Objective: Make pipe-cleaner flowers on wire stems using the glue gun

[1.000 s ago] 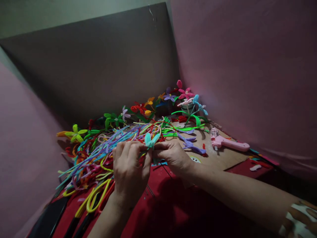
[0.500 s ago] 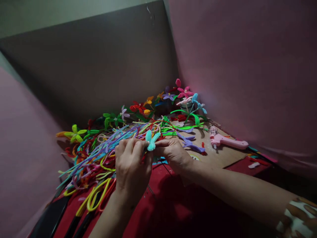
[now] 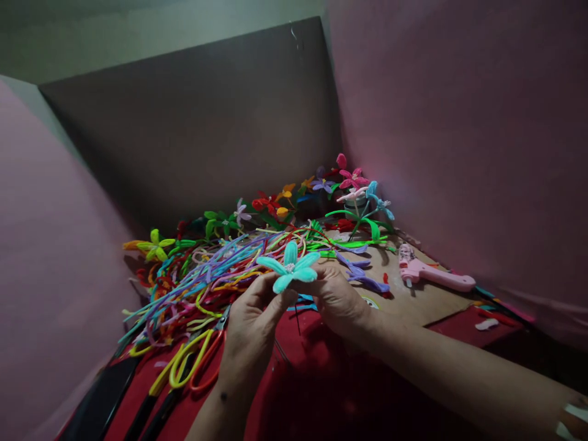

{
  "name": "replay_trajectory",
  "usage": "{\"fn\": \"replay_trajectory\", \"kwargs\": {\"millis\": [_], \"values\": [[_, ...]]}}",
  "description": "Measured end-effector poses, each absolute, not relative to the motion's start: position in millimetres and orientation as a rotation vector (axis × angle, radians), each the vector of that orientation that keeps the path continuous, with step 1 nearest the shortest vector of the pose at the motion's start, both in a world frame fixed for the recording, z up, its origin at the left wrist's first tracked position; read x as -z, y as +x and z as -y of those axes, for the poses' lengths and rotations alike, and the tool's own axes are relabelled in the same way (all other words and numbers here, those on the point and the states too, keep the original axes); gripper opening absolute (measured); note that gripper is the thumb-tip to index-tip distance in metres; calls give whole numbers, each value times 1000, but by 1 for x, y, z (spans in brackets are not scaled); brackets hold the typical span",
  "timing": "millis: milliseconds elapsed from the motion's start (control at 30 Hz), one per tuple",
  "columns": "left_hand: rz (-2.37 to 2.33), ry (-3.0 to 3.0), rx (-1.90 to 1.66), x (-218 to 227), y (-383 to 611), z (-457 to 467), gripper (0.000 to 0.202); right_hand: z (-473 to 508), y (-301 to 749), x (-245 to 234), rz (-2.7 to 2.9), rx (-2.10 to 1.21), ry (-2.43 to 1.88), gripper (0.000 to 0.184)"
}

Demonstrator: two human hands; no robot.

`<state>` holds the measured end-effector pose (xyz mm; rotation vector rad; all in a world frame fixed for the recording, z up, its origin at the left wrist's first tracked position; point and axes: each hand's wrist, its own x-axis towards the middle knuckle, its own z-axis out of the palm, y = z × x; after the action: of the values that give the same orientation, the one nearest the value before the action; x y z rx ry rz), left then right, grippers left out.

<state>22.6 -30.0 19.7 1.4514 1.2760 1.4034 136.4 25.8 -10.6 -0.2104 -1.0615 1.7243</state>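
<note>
Left hand (image 3: 255, 321) and right hand (image 3: 342, 301), pinching a turquoise pipe-cleaner flower (image 3: 290, 268) between them, before heaped pipe cleaners (image 3: 202, 277). Its pale centre, earlier hidden, now shows amid 5 spread petals; their spacing can presumably be judged.

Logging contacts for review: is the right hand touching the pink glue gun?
Apart. The head view shows cardboard between the right hand and the pink glue gun.

Before you, a red tabletop (image 3: 275, 404) bears a tangle of colorful fuzzy stems (image 3: 197, 275) at left, red-handled scissors (image 3: 220, 337) and a yellow-looped tool (image 3: 173, 372) nearer you, a flat black object (image 3: 98, 392) beside them, and a brown board (image 3: 413, 306), on which a pink glue gun (image 3: 432, 274) lies at right
</note>
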Motion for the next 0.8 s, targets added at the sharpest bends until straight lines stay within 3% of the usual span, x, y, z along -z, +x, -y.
{"fn": "replay_trajectory", "kwargs": {"millis": [133,300,600,800], "values": [[-1129,1355,-1382,-14,24,24,32,-25,137,14,1113,-1736,-192,17],[-972,1276,-1403,-5,18,23,15,-21,139,14,1221,-1733,-141,17],[-874,1217,-1371,1,13,24,28,-24,145,10,1367,-1776,-109,24],[-788,1180,-1321,3,13,24,25,-23,143,13,1326,-1811,-87,23]]}}
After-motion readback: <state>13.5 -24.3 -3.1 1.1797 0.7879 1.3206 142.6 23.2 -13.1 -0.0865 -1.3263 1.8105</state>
